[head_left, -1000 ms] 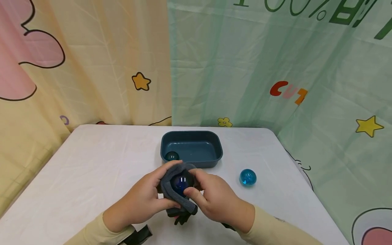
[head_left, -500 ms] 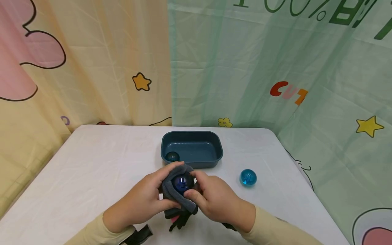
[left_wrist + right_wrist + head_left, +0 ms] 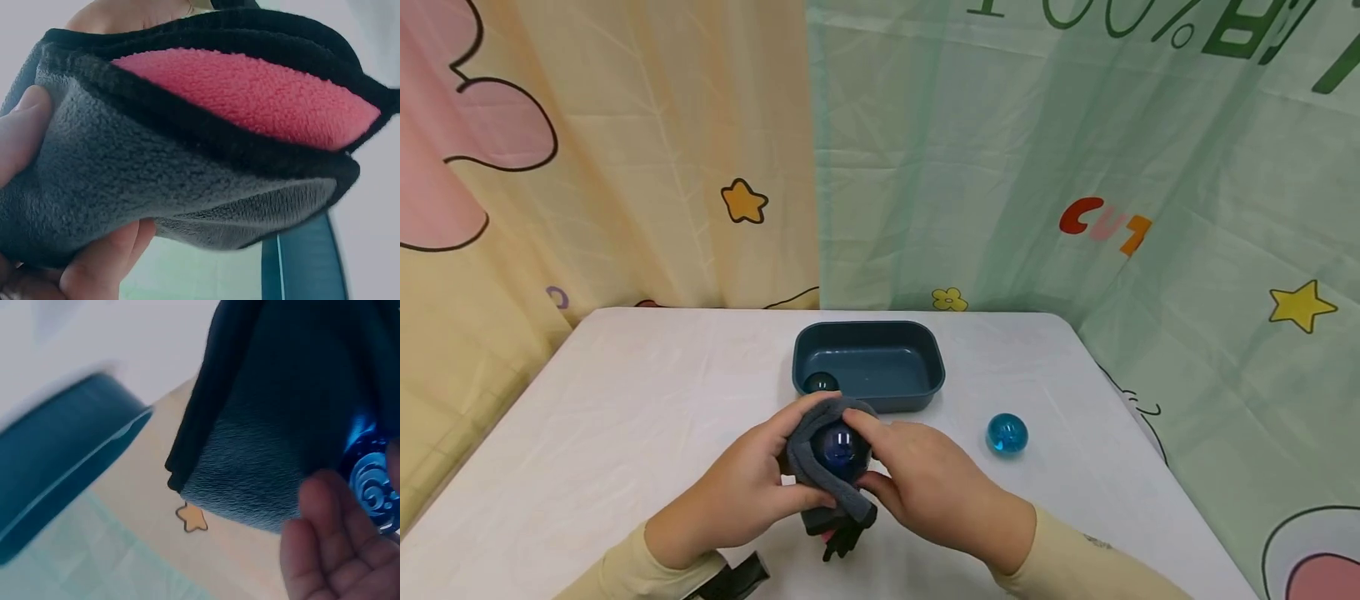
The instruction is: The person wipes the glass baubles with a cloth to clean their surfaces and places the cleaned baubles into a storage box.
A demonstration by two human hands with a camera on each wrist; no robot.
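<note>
In the head view, my left hand (image 3: 741, 483) grips a grey fleece cloth (image 3: 811, 471) with black edging, folded partly around a dark blue glass ball (image 3: 841, 451). My right hand (image 3: 936, 483) pinches the ball's right side, forefinger above and thumb below. The left wrist view shows a pink layer (image 3: 250, 100) between the cloth's folds, with left-hand fingertips (image 3: 103, 262) pressing the grey side. In the right wrist view, the ball (image 3: 375, 481) shows a raised swirl beside the fingers (image 3: 331, 544); the cloth covers much of it.
A dark teal rectangular tub (image 3: 917, 402) stands just beyond the hands, with a dark green glass ball (image 3: 822, 382) in its near left corner. Right of it, a light blue glass ball (image 3: 1007, 434) lies on the white table (image 3: 625, 400). Printed curtains (image 3: 925, 167) hang behind.
My right forefinger has shifted up and left over the ball's top, and the thumb sits lower at its side. Ball and cloth have moved slightly left. The tub and loose ball stay put.
</note>
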